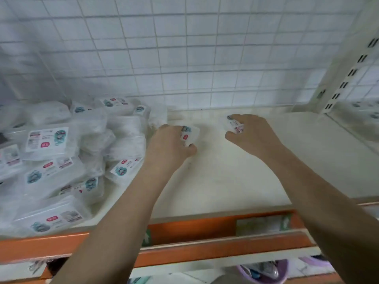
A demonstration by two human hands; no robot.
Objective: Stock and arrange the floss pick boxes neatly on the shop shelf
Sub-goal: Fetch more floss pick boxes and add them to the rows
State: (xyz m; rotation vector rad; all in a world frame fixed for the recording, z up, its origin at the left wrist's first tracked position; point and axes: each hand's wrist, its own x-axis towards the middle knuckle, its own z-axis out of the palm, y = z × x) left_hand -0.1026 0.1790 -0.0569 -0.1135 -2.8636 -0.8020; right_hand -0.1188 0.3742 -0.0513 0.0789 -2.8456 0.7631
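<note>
Two floss pick boxes are in hand, one each. Beside the heap of boxes (61,152), the left hand (170,144) clamps its box (190,134) between fingers and thumb. Farther right, the right hand (250,130) curls over the other box (233,124), beneath its fingertips near the wire grid (205,58); bare shelf (235,177) lies between.

A white wire grid panel (184,54) stood behind, with a slotted upright post (346,78) at its right. Below, a purple basket (264,271) held small, blurred items beside an orange price rail (205,228).
</note>
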